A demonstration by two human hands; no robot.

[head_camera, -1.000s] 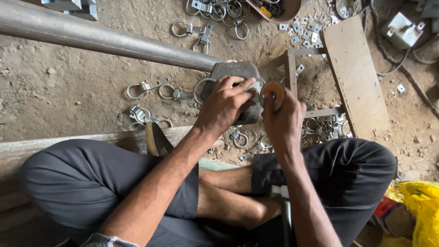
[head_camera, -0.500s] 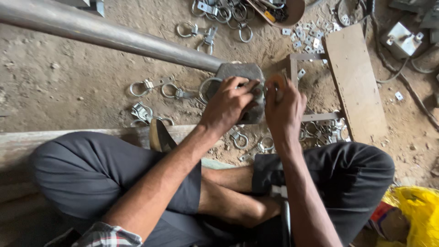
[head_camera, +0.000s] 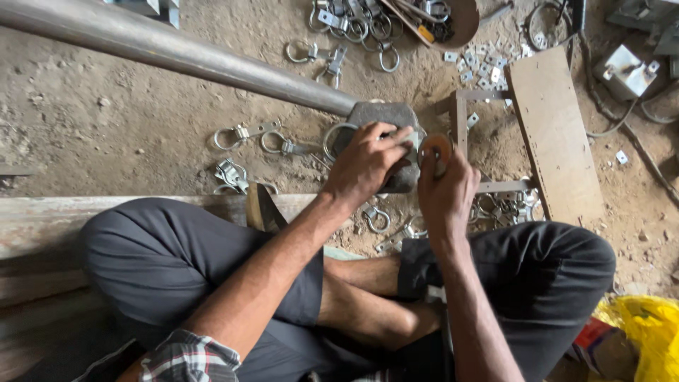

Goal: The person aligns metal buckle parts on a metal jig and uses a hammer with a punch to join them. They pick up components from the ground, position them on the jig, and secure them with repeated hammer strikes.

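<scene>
Small metal clamp piece (head_camera: pixel 412 141) — that's what the left hand (head_camera: pixel 368 161) has pinched between thumb and fingertips, held down on top of the grey steel block (head_camera: pixel 385 117). I'd say it's light, stiff stamped metal, probably a bit slick and sharp at the edges, so gripping it by the flat sides close to the block like that makes sense.

Taking the block as the landmark: nearest to the person, just this side of it, a few loose ring clamps (head_camera: pixel 376 218) lie in the dirt between the block and the crossed legs in dark trousers (head_camera: pixel 177 269). Right beside the block the right hand (head_camera: pixel 447 187) is wrapped shut around a round-headed tool (head_camera: pixel 435 147) with a rusty orange face, looks like a hammer head but I can't tell for sure. It sits just next to the clamp piece, touching or near enough.

To the left of the block more ring clamps (head_camera: pixel 244 133) are scattered about. A long steel pipe (head_camera: pixel 163 49) runs up and away from the block's far edge. To the right, a wooden board (head_camera: pixel 555 134) leans over a thin metal frame. Beyond the block — a heap of clamps (head_camera: pixel 353 25) and little square plates (head_camera: pixel 481 64).
</scene>
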